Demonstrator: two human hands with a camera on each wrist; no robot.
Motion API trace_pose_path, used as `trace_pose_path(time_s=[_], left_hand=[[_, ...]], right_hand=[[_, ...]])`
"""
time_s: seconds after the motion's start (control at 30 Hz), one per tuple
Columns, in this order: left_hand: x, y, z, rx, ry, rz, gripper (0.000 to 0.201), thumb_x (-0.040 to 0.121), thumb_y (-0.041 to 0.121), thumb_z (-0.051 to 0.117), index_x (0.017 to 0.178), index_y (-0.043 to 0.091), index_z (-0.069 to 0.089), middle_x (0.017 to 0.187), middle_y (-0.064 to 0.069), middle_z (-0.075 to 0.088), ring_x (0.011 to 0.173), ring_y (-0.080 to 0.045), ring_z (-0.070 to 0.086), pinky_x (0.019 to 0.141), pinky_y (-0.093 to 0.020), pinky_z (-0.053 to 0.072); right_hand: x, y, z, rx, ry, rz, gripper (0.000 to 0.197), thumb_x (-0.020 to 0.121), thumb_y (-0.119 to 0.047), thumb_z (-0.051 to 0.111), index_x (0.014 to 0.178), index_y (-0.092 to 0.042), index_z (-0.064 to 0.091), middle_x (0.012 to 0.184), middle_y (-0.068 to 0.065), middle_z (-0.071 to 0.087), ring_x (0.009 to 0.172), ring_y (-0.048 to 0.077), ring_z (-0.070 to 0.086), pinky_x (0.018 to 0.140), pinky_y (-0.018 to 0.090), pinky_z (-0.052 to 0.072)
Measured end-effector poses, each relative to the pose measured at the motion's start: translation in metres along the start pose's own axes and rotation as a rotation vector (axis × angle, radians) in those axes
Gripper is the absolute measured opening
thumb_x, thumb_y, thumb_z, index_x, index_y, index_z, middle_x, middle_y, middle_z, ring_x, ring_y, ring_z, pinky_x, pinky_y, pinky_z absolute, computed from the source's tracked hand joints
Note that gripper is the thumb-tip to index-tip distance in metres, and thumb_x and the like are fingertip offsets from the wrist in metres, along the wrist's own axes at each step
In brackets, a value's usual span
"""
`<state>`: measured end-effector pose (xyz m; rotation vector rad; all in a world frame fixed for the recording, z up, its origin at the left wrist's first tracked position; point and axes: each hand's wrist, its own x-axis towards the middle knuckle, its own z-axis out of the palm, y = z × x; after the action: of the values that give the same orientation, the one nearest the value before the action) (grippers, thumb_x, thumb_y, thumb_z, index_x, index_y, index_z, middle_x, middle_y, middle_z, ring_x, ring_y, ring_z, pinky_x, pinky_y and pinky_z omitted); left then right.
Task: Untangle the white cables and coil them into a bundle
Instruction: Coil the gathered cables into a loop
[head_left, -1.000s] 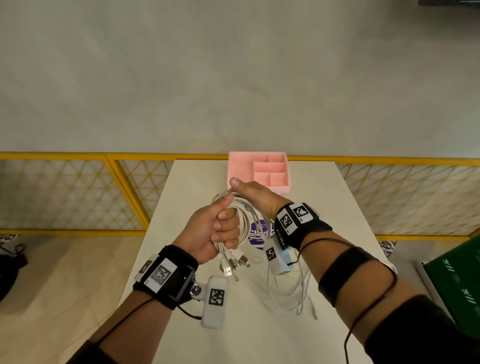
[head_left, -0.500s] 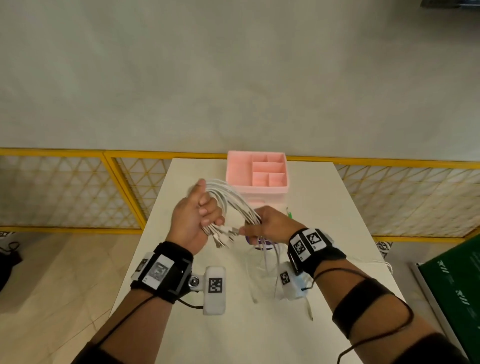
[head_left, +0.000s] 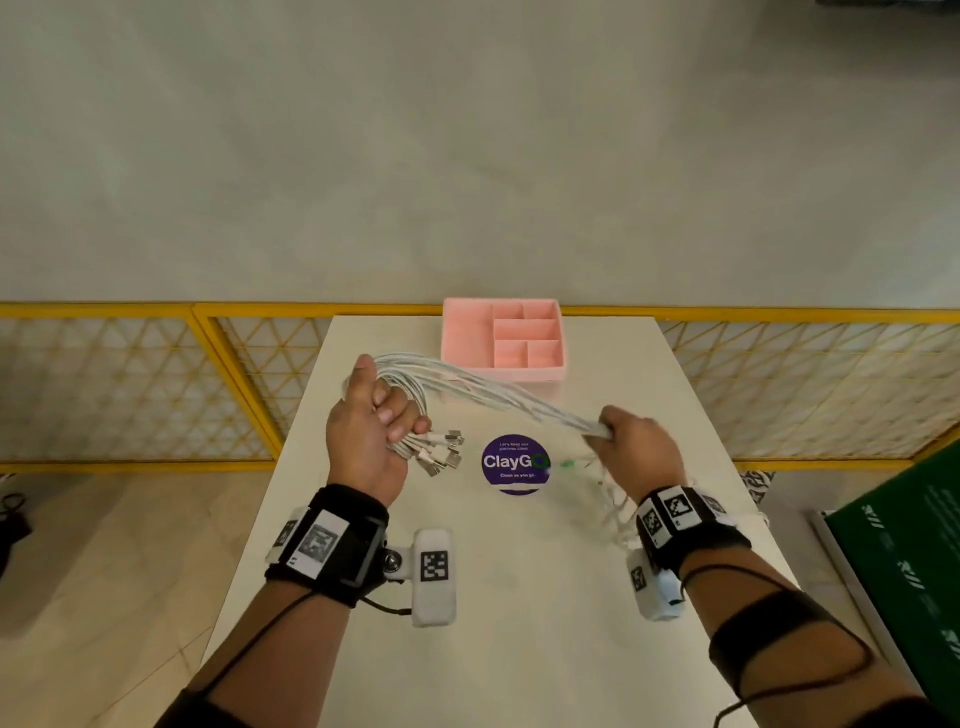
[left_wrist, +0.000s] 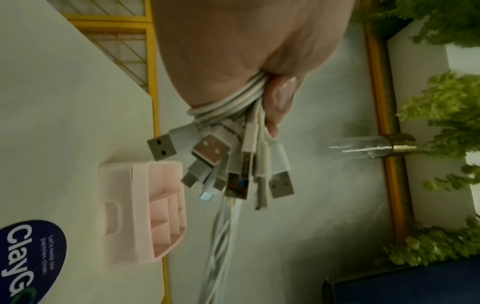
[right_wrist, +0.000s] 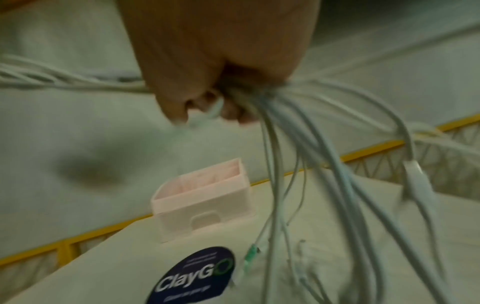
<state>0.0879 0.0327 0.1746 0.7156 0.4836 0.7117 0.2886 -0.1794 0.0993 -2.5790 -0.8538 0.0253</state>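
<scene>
A bunch of white cables (head_left: 488, 392) stretches in the air between my two hands above the white table (head_left: 519, 649). My left hand (head_left: 371, 421) grips the bunch near its plug ends, and several USB plugs (head_left: 441, 452) stick out to the right of the fist. The left wrist view shows those plugs (left_wrist: 221, 156) fanned out under my curled fingers (left_wrist: 279, 98). My right hand (head_left: 636, 447) grips the cables (right_wrist: 64, 81) farther along. Below that fist the loose tails (right_wrist: 324, 185) hang down to the table.
A pink divided tray (head_left: 503, 338) stands at the table's far edge, just behind the cables. A round purple ClayGo sticker (head_left: 514, 464) lies on the table between my hands. Yellow mesh railing (head_left: 130, 384) runs behind the table. A green box (head_left: 904, 566) sits at the right.
My hands have drawn apart: the right slid right along the cables, the left stayed up at the left, and the bunch between them is now pulled out straighter.
</scene>
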Motion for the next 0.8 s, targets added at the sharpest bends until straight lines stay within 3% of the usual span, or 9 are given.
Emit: trace_pose_path(time_s=[0.07,0.17,0.3,0.37,0.53,0.6,0.7,0.8], left_hand=[[-0.004,-0.003,0.007,0.018,-0.008,0.029,0.048,0.102,0.045,0.048,0.062,0.021,0.037,0.049,0.006,0.029,0.041,-0.011,0.027,0.05,-0.028,0.041],[-0.006,0.001,0.017,-0.024,-0.039,0.088,0.047,0.1,0.047,0.05,0.063,0.021,0.038,0.051,0.006,0.03,0.043,-0.012,0.03,0.053,-0.028,0.044],[-0.009,-0.006,0.028,-0.076,-0.015,0.111,0.045,0.098,0.049,0.052,0.066,0.02,0.039,0.053,0.005,0.033,0.046,-0.012,0.033,0.056,-0.029,0.044],[-0.012,-0.015,0.032,-0.093,-0.011,0.103,0.045,0.099,0.048,0.052,0.066,0.02,0.039,0.052,0.005,0.034,0.046,-0.012,0.034,0.057,-0.031,0.044],[-0.017,-0.026,0.032,0.008,-0.049,0.023,0.046,0.098,0.046,0.053,0.063,0.02,0.037,0.052,0.004,0.029,0.043,-0.012,0.03,0.052,-0.03,0.044],[-0.02,-0.029,0.033,0.053,-0.094,-0.015,0.047,0.095,0.048,0.055,0.063,0.02,0.036,0.052,0.004,0.027,0.043,-0.012,0.028,0.051,-0.03,0.042],[-0.023,-0.029,0.035,0.08,-0.148,-0.05,0.046,0.092,0.049,0.057,0.062,0.019,0.039,0.05,0.004,0.026,0.042,-0.012,0.028,0.05,-0.029,0.042],[-0.024,-0.026,0.034,0.12,-0.178,-0.065,0.047,0.097,0.045,0.054,0.062,0.019,0.04,0.05,0.003,0.027,0.042,-0.012,0.028,0.05,-0.03,0.041]], right_hand=[[0.003,0.007,-0.006,-0.075,0.186,0.004,0.022,0.09,-0.03,0.061,0.079,-0.015,0.049,0.063,0.003,0.053,0.062,0.035,0.056,0.052,0.031,0.035],[-0.006,0.025,0.005,-0.155,0.227,-0.051,0.025,0.093,-0.034,0.059,0.08,-0.014,0.05,0.06,0.008,0.058,0.057,0.035,0.058,0.057,0.033,0.034],[-0.044,0.033,0.05,-0.136,-0.158,-0.024,0.038,0.099,-0.054,0.041,0.106,-0.018,0.051,0.087,0.011,0.07,0.084,0.036,0.066,0.066,0.037,0.043],[-0.062,0.033,0.071,-0.089,-0.238,-0.044,0.04,0.1,-0.053,0.041,0.118,-0.019,0.05,0.098,0.011,0.071,0.096,0.035,0.065,0.075,0.038,0.046],[-0.078,0.039,0.094,-0.088,-0.433,-0.05,0.033,0.098,-0.043,0.046,0.122,-0.02,0.045,0.11,0.006,0.066,0.1,0.03,0.064,0.081,0.036,0.047],[-0.072,0.039,0.09,-0.104,-0.583,-0.006,0.047,0.091,-0.05,0.055,0.129,-0.024,0.044,0.119,0.003,0.064,0.108,0.027,0.061,0.09,0.036,0.048],[-0.063,0.027,0.071,0.018,-0.769,0.039,0.09,0.074,-0.061,0.073,0.147,-0.025,0.034,0.145,0.0,0.05,0.128,0.021,0.051,0.107,0.035,0.04],[-0.051,-0.004,0.032,0.202,-0.806,0.031,0.114,0.067,-0.064,0.079,0.156,-0.026,0.018,0.159,-0.004,0.029,0.143,0.015,0.031,0.117,0.033,0.025]])
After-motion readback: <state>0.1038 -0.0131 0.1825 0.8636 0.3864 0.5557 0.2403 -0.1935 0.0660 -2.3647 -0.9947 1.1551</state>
